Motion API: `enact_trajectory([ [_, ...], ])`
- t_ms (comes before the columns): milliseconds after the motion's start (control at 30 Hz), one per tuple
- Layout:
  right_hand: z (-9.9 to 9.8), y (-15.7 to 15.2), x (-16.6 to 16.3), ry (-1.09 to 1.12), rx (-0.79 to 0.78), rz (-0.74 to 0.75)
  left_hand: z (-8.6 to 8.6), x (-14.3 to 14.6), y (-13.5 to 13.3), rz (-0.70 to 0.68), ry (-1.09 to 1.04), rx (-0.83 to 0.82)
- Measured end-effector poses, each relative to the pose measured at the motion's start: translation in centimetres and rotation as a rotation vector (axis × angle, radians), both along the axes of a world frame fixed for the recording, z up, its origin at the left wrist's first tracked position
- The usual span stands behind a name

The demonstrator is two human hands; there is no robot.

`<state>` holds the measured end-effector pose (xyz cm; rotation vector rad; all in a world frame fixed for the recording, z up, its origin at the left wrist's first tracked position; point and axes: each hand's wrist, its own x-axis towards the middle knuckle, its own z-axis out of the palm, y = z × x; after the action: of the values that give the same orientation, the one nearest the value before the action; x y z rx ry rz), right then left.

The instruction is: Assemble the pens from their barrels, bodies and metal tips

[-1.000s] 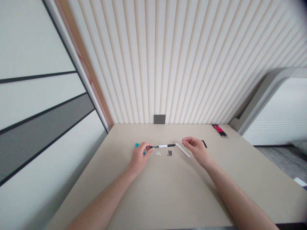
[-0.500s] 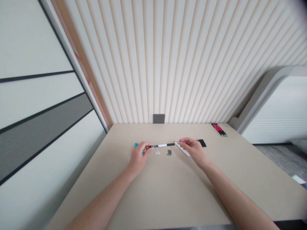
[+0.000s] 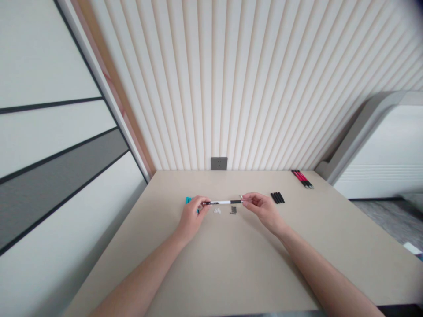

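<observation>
A black-and-white pen lies level between my hands, above the table. My left hand is closed around its left end. The fingertips of my right hand pinch a small pen tip at the pen's right end; the fingers mostly hide it. Below the pen are several small white pieces and a little group of dark springs or similar small grey parts. Turquoise parts show partly behind my left hand. Beyond my right fingers only the end of a white piece shows.
Several black tube-like grips lie right of my right hand. Several red-and-black pens rest near the back right of the beige table. A wall socket sits behind the table; a white cabinet stands left.
My right hand has moved slightly left, bringing the small metallic tip from just beyond the pen's end up against it. The pen has shifted slightly; my left hand keeps its grip.
</observation>
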<state>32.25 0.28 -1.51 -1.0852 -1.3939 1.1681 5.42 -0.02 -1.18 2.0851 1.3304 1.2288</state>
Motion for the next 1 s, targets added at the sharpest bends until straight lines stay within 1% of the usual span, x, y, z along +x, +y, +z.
enact_trajectory([
  [133,-0.03,-0.06,-0.13,-0.041,-0.004,-0.005,-0.11,0.06,0.04,-0.019,0.008,-0.001],
  [300,-0.16,-0.18,-0.26,-0.129,0.015,0.054,0.11,0.19,-0.14,0.009,-0.016,0.002],
  [500,0.03,-0.16,0.1,-0.238,0.092,-0.038,0.53,0.19,-0.31,0.055,-0.071,-0.03],
  [700,0.12,-0.06,0.36,-0.26,0.12,-0.024,0.54,0.22,-0.39,0.056,-0.091,-0.048],
  [867,0.51,-0.36,-0.01,-0.354,0.127,-0.015,0.6,0.35,-0.49,0.025,-0.096,-0.044],
  [1000,0.66,-0.56,-0.11,-0.318,0.138,-0.047,0.57,0.35,-0.42,0.04,-0.115,-0.062],
])
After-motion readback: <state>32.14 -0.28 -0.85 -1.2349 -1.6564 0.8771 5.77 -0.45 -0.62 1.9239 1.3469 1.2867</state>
